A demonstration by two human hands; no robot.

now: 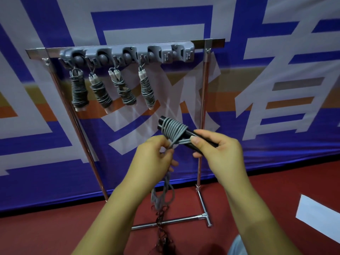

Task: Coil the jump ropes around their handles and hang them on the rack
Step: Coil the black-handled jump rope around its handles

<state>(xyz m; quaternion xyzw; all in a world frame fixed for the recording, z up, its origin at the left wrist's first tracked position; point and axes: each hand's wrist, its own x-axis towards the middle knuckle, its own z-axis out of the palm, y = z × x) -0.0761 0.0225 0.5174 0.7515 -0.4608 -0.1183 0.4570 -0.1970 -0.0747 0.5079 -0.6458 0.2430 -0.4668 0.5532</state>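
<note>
My right hand (219,146) grips two black handles (189,134) held side by side, their far ends pointing up and left. Grey rope (173,128) is wound in several turns round the handles. My left hand (156,157) pinches the loose grey rope just below the coil. The slack rope (163,196) hangs down from that hand to the floor. Several coiled ropes (79,92) hang from the grey hook bar (128,56) on the metal rack (203,107). The hook slot at the bar's right end (181,53) holds nothing.
A blue, white and orange banner (276,89) stands behind the rack. The rack's chrome foot bar (171,222) lies on the red floor under my hands. A white sheet (320,216) lies on the floor at the right.
</note>
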